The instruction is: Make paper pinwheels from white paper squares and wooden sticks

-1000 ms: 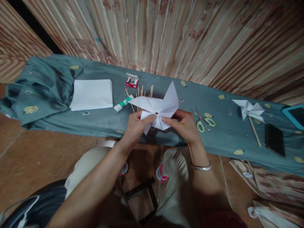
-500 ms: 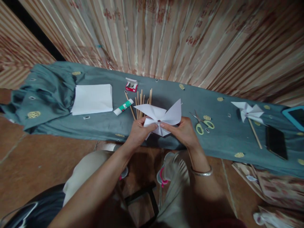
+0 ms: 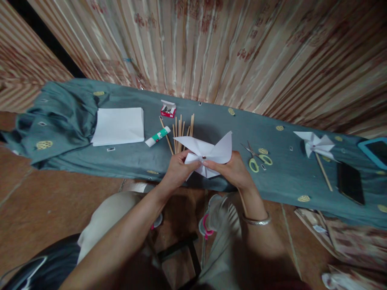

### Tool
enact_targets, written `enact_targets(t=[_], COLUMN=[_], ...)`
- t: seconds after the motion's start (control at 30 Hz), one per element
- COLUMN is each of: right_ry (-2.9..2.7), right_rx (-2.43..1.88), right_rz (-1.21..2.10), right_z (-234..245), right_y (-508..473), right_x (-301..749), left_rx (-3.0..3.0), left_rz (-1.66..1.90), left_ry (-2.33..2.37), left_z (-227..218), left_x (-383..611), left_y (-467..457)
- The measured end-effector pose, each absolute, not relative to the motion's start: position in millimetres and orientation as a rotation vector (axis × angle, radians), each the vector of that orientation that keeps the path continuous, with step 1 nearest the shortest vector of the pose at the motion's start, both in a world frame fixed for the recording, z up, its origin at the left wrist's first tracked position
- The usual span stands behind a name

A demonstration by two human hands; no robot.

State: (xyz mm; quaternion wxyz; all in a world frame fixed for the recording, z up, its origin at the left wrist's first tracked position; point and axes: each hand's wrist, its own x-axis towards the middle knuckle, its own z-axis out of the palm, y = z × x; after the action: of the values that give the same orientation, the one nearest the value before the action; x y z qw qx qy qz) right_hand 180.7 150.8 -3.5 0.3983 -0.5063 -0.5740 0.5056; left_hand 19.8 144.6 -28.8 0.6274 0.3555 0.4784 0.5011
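Note:
Both hands hold a white paper pinwheel (image 3: 211,150) above the near edge of a table draped in a teal cloth (image 3: 272,177). My left hand (image 3: 178,169) pinches the pinwheel's left side, thumb close to the small metal pin at its centre. My right hand (image 3: 232,171), with a silver bangle on the wrist, grips the right side, a fingertip by the same pin. Several thin wooden sticks (image 3: 180,131) lie on the cloth just behind the pinwheel.
On the cloth: a stack of white paper (image 3: 118,125), a glue stick (image 3: 157,136), a small red box of pins (image 3: 168,108), yellow-handled scissors (image 3: 256,159), a finished pinwheel on a stick (image 3: 316,144), a black phone (image 3: 350,182), and a blue-cased tablet (image 3: 375,150). A striped curtain hangs behind.
The pinwheel has dropped lower and tilted flatter in my hands. My fingertips have closed in on the centre pin.

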Motion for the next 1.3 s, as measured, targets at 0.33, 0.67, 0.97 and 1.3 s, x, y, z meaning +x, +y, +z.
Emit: enact_targets(t=[0.33,0.67,0.97,1.3], right_ry=[-1.315,-1.208,-1.074,-1.07], right_rx=[-1.346,-1.362,-1.406,-1.437], right_rz=[1.186,1.057,1.008,1.001], right_z=[-15,-19,-35,-33], right_y=[149,152,140,136], right_x=[168,188,230,238], left_rx=[0.825,0.804,1.561,1.914], left_rz=[1.17,1.178,1.125,0.779], left_ry=[1.048,1.072,1.589,1.77], left_z=[-28,-25,-38,-44], left_x=[17,3,-40,-59], left_y=[145,147,161,193])
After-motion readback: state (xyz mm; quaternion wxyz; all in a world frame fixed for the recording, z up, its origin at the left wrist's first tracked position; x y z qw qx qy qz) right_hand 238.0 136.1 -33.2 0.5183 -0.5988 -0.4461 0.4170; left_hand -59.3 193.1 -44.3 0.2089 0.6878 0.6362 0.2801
